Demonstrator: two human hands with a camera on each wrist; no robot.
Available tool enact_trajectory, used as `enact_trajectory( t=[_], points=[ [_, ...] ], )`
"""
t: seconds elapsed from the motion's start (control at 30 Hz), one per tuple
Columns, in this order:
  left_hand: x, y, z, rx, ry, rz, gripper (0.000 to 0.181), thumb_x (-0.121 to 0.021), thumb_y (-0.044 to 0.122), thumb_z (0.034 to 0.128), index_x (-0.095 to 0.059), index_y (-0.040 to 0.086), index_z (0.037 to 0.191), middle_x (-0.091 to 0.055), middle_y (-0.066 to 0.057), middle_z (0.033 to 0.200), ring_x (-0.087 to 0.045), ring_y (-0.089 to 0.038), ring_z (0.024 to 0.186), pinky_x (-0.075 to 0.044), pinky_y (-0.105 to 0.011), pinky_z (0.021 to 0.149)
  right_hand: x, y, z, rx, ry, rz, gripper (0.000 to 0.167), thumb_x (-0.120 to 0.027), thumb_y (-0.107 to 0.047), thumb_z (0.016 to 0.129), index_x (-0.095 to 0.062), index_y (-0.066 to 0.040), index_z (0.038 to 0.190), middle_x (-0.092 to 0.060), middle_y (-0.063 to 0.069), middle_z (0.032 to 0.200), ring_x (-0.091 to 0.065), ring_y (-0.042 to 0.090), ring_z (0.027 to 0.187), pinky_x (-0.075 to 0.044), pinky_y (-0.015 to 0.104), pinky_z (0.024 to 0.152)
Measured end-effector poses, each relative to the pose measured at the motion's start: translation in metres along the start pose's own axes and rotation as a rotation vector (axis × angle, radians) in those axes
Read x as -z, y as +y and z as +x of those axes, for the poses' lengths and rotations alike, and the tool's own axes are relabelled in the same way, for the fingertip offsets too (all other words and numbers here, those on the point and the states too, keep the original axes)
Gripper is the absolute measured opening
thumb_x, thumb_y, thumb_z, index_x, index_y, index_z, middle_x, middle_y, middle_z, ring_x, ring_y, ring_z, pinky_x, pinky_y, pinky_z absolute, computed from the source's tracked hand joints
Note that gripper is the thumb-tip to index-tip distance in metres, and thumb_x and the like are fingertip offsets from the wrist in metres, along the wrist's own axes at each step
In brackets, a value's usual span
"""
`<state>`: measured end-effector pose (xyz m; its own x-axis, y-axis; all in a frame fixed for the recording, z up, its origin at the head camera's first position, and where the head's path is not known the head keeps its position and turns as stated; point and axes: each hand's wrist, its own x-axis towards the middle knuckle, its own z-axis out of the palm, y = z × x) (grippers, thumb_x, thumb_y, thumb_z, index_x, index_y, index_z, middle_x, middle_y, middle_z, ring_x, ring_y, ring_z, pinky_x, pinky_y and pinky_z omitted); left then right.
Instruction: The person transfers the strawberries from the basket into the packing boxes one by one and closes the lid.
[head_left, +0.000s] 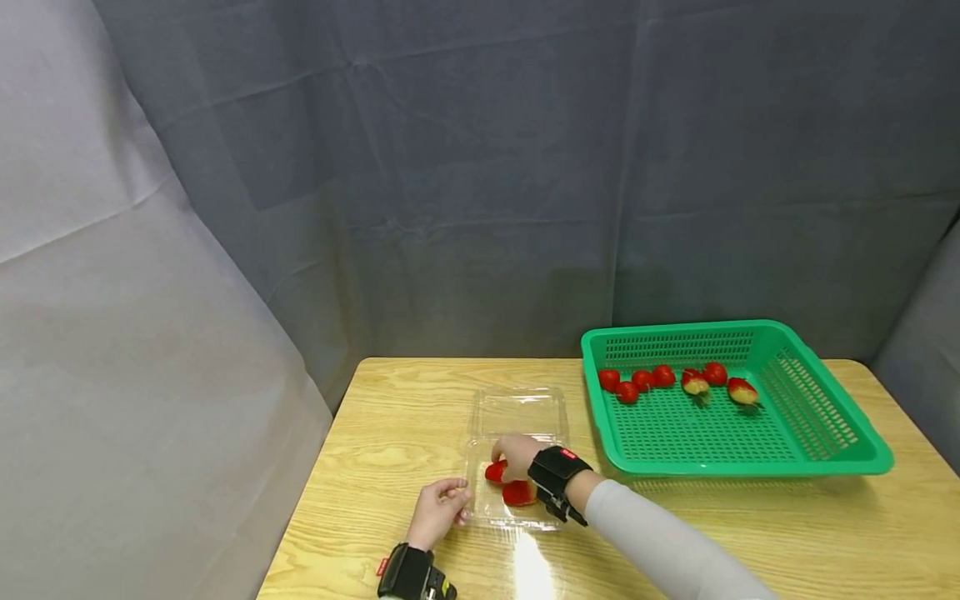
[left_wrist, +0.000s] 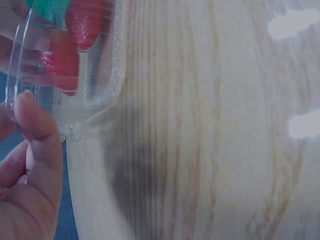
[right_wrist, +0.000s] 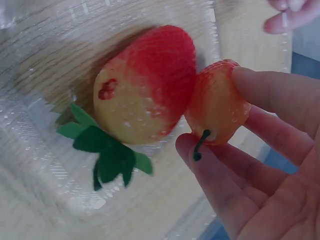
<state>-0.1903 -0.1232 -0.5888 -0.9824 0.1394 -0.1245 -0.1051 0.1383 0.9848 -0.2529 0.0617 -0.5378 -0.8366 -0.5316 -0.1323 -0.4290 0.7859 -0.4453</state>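
Observation:
A clear plastic clamshell box [head_left: 489, 510] lies open on the table, its lid [head_left: 517, 408] folded toward the back. Its left rim is pinched between the thumb and fingers of my left hand [head_left: 438, 512]. Inside the box, my right hand [head_left: 517, 452] holds a small strawberry [right_wrist: 216, 102], red and orange with a bare green stem, by its sides. Right against it lies a larger red and yellow strawberry [right_wrist: 155, 85] with green felt leaves, resting on the box floor. Both strawberries also show through the box wall in the left wrist view.
A green plastic basket [head_left: 750, 468] stands on the right of the wooden table [head_left: 382, 433]. Several small red strawberries [head_left: 627, 392] and two larger red and yellow ones [head_left: 742, 391] lie in it. Grey cloth [head_left: 480, 167] hangs behind the table.

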Motion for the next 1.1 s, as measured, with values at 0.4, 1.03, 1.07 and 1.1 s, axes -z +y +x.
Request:
enact_trajectory(
  t=[0.4,1.03,1.07,1.1],
  points=[
    [0.001,-0.004,0.003,0.015,-0.002,-0.003,0.03,-0.056,-0.002,0.0871,-0.051,-0.02,0.111,-0.05,-0.004,0.074,-0.053,-0.007,0.051,-0.05,-0.021,0.046,-0.021,0.015,0.004,-0.055,0.001,0.02,0.028,-0.077,-0.004,0.066,-0.064,-0.008,0.09,-0.059,0.003,0.08,-0.048,0.015,0.068,-0.043,0.026,0.059],
    [-0.001,0.0,0.001,0.002,-0.007,-0.006,0.032,-0.057,0.0,0.0868,-0.052,-0.019,0.111,-0.047,-0.001,0.073,-0.053,-0.006,0.051,-0.049,-0.02,0.046,0.118,0.063,-0.055,-0.035,0.382,0.235,0.024,-0.061,-0.007,0.086,-0.061,0.0,0.109,-0.061,0.019,0.101,-0.058,0.031,0.09,-0.051,0.039,0.073],
    [-0.001,0.0,0.001,0.004,-0.005,-0.003,0.032,-0.057,0.0,0.0869,-0.052,-0.019,0.111,-0.048,-0.001,0.073,-0.053,-0.006,0.051,-0.049,-0.019,0.046,0.122,0.073,-0.057,-0.069,0.398,0.228,0.025,-0.06,-0.007,0.087,-0.06,0.001,0.111,-0.06,0.021,0.104,-0.057,0.033,0.092,-0.05,0.04,0.073],
    [-0.001,0.0,0.0,0.005,-0.004,0.001,0.032,-0.057,0.0,0.0869,-0.052,-0.019,0.111,-0.048,-0.001,0.073,-0.053,-0.006,0.051,-0.049,-0.019,0.046,0.125,0.084,-0.06,-0.101,0.409,0.215,0.026,-0.059,-0.007,0.087,-0.059,0.001,0.112,-0.059,0.022,0.106,-0.056,0.034,0.094,-0.05,0.04,0.074]
  ],
)
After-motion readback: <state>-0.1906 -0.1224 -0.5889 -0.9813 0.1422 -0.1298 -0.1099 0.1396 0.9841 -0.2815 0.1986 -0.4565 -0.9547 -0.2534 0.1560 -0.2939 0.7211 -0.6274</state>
